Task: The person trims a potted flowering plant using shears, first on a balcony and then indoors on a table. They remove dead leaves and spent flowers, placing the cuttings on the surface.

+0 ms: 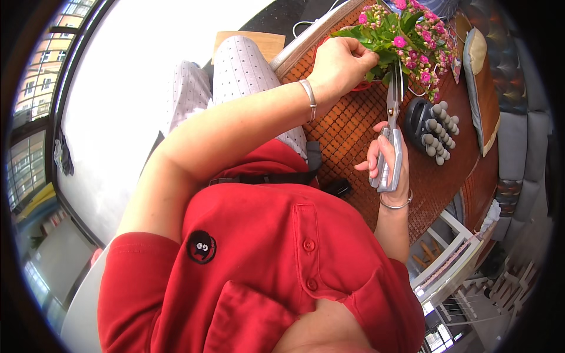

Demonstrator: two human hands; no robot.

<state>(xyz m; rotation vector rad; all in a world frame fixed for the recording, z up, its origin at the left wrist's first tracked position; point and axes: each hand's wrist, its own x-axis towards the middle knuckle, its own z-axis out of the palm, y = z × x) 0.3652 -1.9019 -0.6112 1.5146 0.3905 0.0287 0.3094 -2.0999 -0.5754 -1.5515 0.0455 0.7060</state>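
My right hand [390,156] grips a pair of scissors [392,114] by their grey handles. Their metal blades point upward into the leaves of a flowering plant [408,42] with small pink double blooms, buds and green leaves. The blade tips are partly lost among the foliage. My left hand [344,64] is at the near left side of the plant, thumb and fingers pinched together at the leaves. What lies between those fingertips is too hidden to tell. Something red [363,86] shows just below that hand. The plant's base is out of sight.
The plant stands over a brown woven bead mat [348,119] on the seat beside my legs. A black device with several grey ball knobs [435,130] lies right of the scissors. Farther right is a brown and grey cushion [481,92]. A white cable [417,93] runs by the plant.
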